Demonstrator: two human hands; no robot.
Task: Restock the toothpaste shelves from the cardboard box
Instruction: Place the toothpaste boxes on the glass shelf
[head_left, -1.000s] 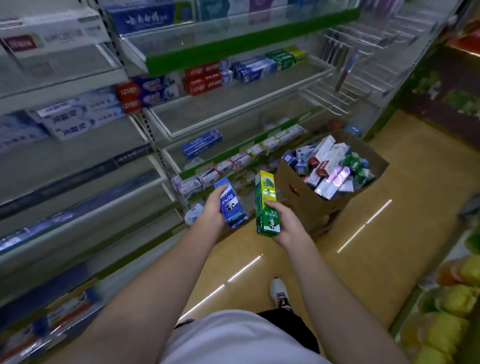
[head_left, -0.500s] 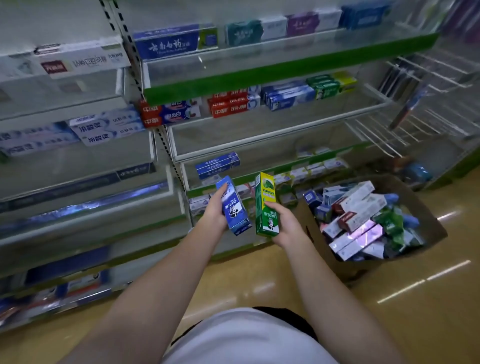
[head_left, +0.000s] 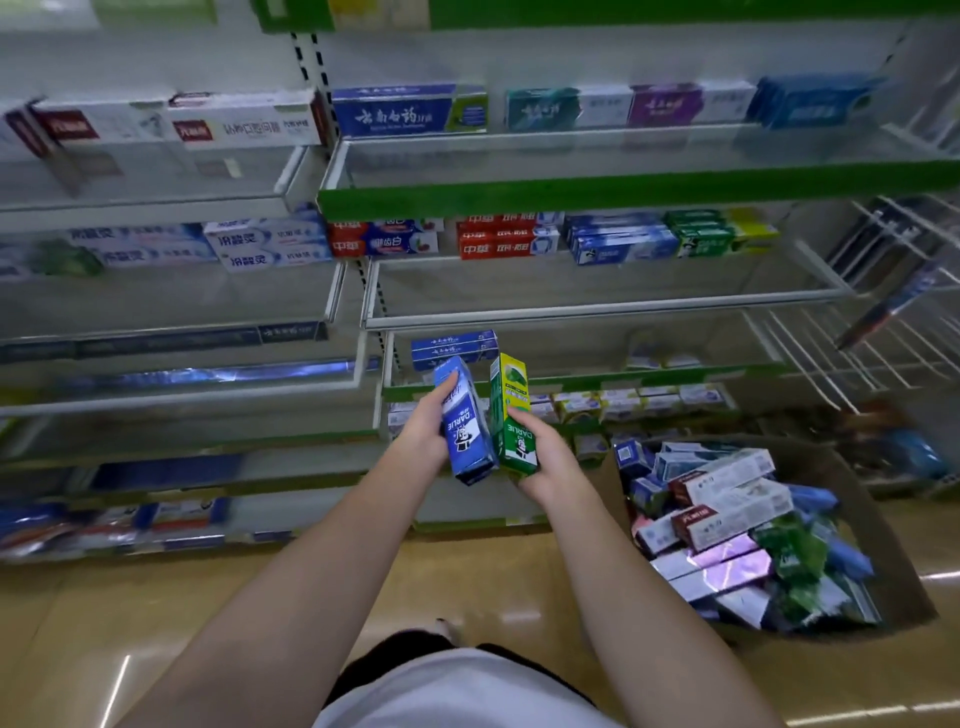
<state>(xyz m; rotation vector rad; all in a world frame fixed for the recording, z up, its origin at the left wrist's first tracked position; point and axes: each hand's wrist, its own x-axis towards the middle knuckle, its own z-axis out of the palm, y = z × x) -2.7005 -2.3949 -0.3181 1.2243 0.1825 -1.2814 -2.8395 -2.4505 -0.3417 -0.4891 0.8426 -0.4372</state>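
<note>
My left hand (head_left: 423, 434) grips a blue Darlie toothpaste box (head_left: 466, 423), held upright in front of the lower shelves. Right beside it, my right hand (head_left: 545, 457) grips a green and yellow Darlie toothpaste box (head_left: 511, 415), also upright; the two boxes almost touch. The cardboard box (head_left: 883, 530) stands on the floor to the right, holding several mixed toothpaste cartons (head_left: 727, 514). On the shelf above my hands, a row of blue Darlie boxes (head_left: 618, 241) lies next to green ones (head_left: 706, 234).
Glass-fronted shelves (head_left: 597, 309) run across the view with rows of toothpaste at the back. A blue carton (head_left: 454, 348) lies on the shelf just behind my hands. Wire hooks (head_left: 893, 312) stick out at the right. Tan floor (head_left: 130, 623) lies below.
The view has swung up and toward the shelves. Both hands have stayed together holding their boxes, now nearer each other, and the cardboard box has slid to the lower right.
</note>
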